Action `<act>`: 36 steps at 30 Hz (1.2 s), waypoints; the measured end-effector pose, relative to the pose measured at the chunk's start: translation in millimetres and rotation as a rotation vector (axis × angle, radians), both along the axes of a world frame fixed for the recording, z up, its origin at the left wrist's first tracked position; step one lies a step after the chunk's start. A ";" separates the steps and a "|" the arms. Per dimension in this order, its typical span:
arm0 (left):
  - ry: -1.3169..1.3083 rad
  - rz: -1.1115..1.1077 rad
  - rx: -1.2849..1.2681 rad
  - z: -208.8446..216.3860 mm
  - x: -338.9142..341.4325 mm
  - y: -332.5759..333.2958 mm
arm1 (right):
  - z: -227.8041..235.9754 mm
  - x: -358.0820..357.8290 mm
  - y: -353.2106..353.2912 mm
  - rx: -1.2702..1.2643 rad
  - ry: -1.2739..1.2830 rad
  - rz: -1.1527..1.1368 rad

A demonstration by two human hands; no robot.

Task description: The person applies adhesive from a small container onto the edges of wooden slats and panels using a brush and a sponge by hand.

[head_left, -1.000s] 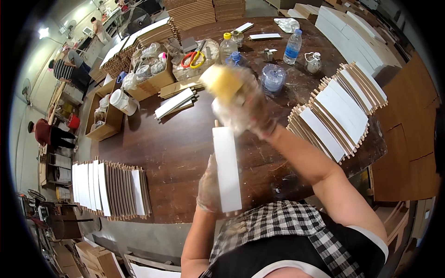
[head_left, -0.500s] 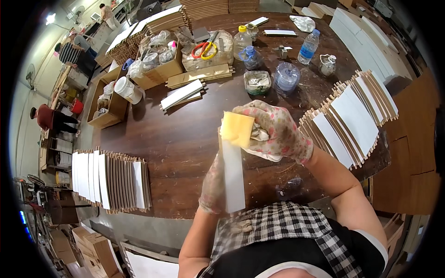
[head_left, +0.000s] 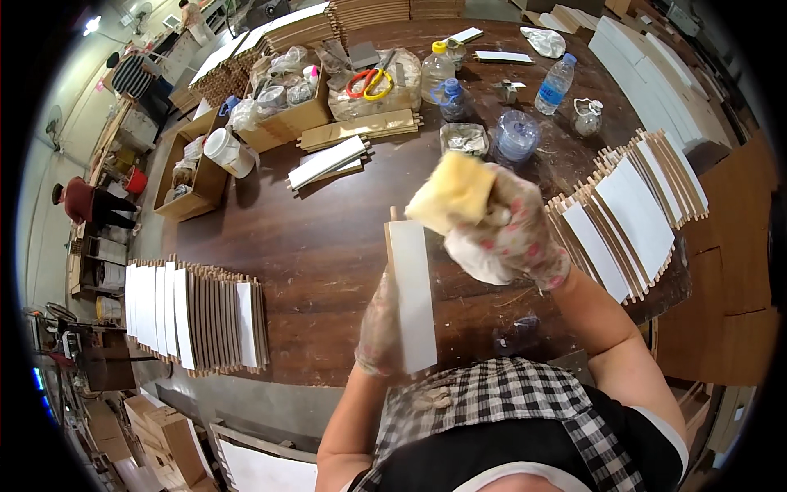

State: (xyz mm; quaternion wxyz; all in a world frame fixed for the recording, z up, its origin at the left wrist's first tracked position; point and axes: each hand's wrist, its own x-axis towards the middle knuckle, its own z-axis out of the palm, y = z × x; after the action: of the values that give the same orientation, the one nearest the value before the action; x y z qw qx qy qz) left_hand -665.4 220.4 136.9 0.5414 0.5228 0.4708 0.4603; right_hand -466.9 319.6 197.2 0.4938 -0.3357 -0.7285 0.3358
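Observation:
Gripped in my gloved left hand [head_left: 379, 328] is a white wooden slat [head_left: 412, 295], held upright at its left edge with a peg at the far end. My fingers lie mostly behind the slat. My right hand [head_left: 520, 225], in a glove with pink spots, is closed round a yellow sponge [head_left: 452, 193]. Bunched under that hand is a white cloth [head_left: 475, 258]. The sponge is just off the slat's far right corner, raised above the table. A stack of white-faced slats [head_left: 193, 320] stands at the left, and another stack [head_left: 627, 213] at the right.
Across the dark table [head_left: 320, 238] lie loose slats [head_left: 328, 162]. Farther back are a white bucket [head_left: 229, 153], a cardboard box of supplies [head_left: 283, 123], scissors [head_left: 370, 84], a square tub [head_left: 464, 139], a cut plastic container [head_left: 516, 137] and a water bottle [head_left: 556, 84]. Several people work at far left.
My right hand has lifted the sponge off the slat's far end and moved slightly right, the cloth with it. My left hand still holds the slat in nearly the same place.

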 end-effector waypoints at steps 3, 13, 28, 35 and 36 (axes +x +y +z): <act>0.005 0.023 0.019 12.7 6.5 -1.6 | -9.8 8.9 -9.8 -0.291 0.165 -0.090; -0.103 0.169 0.066 -18.0 16.8 -11.1 | 8.8 -17.0 -42.6 -0.293 0.270 0.024; -0.355 0.069 -0.052 -10.3 14.1 -20.5 | 1.1 -8.0 -34.5 -0.157 0.183 -0.024; -0.734 0.050 -0.232 -16.0 12.7 -16.3 | 3.4 0.5 -30.0 -0.159 0.164 -0.055; -0.749 0.070 -0.298 -20.6 9.9 -15.3 | 2.5 1.8 -27.6 -0.099 0.139 -0.032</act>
State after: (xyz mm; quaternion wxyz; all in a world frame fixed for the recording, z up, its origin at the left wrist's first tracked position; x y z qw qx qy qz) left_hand -655.5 205.1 116.3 0.7292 0.2183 0.3200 0.5640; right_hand -465.2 292.0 199.8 0.5315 -0.3470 -0.6695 0.3859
